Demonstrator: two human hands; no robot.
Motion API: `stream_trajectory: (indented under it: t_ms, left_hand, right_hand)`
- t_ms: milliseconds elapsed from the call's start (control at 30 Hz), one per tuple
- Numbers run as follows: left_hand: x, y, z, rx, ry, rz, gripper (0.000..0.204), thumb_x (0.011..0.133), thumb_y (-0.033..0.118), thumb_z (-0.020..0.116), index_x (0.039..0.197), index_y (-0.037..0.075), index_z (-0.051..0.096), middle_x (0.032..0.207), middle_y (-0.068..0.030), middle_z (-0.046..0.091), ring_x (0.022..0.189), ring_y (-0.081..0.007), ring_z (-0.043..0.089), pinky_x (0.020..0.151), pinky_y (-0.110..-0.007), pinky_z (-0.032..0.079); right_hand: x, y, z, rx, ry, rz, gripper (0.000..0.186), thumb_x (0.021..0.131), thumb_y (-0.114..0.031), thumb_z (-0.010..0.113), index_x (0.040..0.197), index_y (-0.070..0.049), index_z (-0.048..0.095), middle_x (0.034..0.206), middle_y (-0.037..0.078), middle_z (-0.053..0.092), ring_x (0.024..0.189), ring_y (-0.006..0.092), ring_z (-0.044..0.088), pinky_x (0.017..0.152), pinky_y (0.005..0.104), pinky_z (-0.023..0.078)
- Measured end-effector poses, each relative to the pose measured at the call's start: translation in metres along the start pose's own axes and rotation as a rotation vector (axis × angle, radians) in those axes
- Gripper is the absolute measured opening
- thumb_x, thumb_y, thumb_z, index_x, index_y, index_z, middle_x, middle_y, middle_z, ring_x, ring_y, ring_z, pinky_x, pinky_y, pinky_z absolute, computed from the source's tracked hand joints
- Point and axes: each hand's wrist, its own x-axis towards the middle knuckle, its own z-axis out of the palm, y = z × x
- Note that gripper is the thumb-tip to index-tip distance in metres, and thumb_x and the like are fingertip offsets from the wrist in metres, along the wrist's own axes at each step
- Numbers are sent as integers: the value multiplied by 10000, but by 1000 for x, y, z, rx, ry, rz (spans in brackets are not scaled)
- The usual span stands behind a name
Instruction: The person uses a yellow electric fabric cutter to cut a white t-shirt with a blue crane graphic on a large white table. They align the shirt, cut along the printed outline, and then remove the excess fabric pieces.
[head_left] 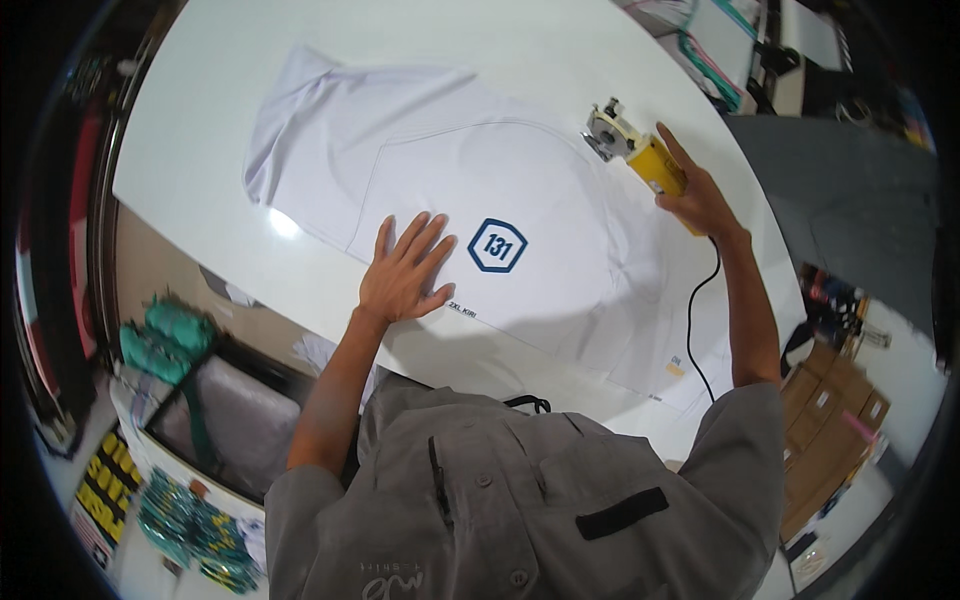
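While the right hand [702, 205] grips a yellow-bodied handheld rotary cutter [655, 168], the left hand [405, 278] lies flat on a large, thin white fabric sheet [560, 185]. Left fingers: straight and spread apart, holding nothing. Right fingers: clamped around the cutter body, except the index finger, which extends along its far side. Position of fabric: spread across a glossy white tabletop [200, 120], with a dark blue hexagonal emblem [497, 246] just beside the left hand. Position of cutter: at the sheet's far right side, its round metal blade head [605, 135] pointing away from the left hand. From where I stand, I cannot tell whether the blade is turning or touches cloth.

Hazards, in my judgement:
1. Shifting cloth. The left palm presses well away from the blade; the sheet near the cutter could slide or pucker on the smooth surface.
2. Doubled cloth. Loose wrinkles lie below the cutter; a fold caught under the blade could be cut unevenly.
3. Cord drag. The thin black cord [690, 320] curves beside the right forearm; a snag could pull the tool off line.
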Motion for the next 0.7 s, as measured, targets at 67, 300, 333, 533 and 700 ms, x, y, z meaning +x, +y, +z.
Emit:
stream_trajectory:
  t_ms: [67,300,333,533,700]
  left_hand:
    - [0,0,-1,-33,67,49,741,922,563,623,1545,175,522,1697,-87,373,1591,-308,288,1270,-673,122]
    - [30,46,0,-52,222,64,699,954,504,635,1528,115,546,1664,-135,414,1589,-348,286,1269,-667,64]
    - [40,59,0,-68,218,84,692,958,491,636,1528,109,545,1664,-144,412,1588,-355,286,1269,-667,65]
    - [113,151,35,62,28,584,843,943,684,603,1624,218,430,1737,-120,280,1619,-366,193,1274,-686,94]
    - [127,236,74,191,-80,668,945,856,803,623,1635,310,412,1766,-99,208,1619,-403,153,1218,-786,114]
  right_hand:
    - [-59,7,1,121,139,157,1160,729,-79,725,1721,-305,167,1438,252,626,1301,421,633,1122,449,476]
    - [-270,4,61,625,524,489,1225,765,-7,778,1736,-240,68,1166,162,675,917,230,670,851,368,575]
    - [-294,0,80,686,572,521,1221,769,-13,774,1736,-228,60,1156,171,674,905,235,674,827,374,582]
    - [-393,-31,209,969,821,571,1184,782,40,672,1731,-261,32,1147,203,674,850,256,722,703,378,627]
    - [-436,-76,277,1199,911,716,1219,756,17,694,1731,-244,9,1162,219,676,855,274,729,712,383,626]
